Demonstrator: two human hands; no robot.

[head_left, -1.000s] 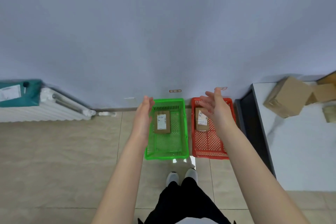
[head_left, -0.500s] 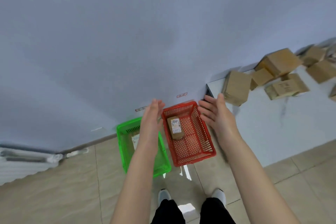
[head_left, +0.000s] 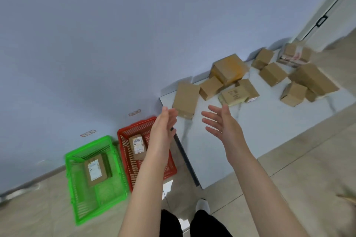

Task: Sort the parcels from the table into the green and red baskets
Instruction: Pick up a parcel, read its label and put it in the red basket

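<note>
With one parcel in each basket, I'm reaching for the next.
Left hand point(head_left: 161, 131) and right hand point(head_left: 223, 123) are hovering spread, empty, flanking the nearest parcel point(head_left: 185, 99) at the table point(head_left: 260, 121) near-left edge; next I'm judging green basket point(head_left: 77, 161) or red basket point(head_left: 125, 136).

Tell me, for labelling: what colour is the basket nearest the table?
Red basket, seen in the head view.

Looks like a bare sorting/mailroom corner: I'm on beige floor tiles point(head_left: 300, 159) facing a plain bluish wall point(head_left: 115, 44), cardboard parcels point(head_left: 227, 69) piled on a white table point(head_left: 260, 127), green basket point(head_left: 77, 159) and red basket point(head_left: 125, 132) on floor.
</note>
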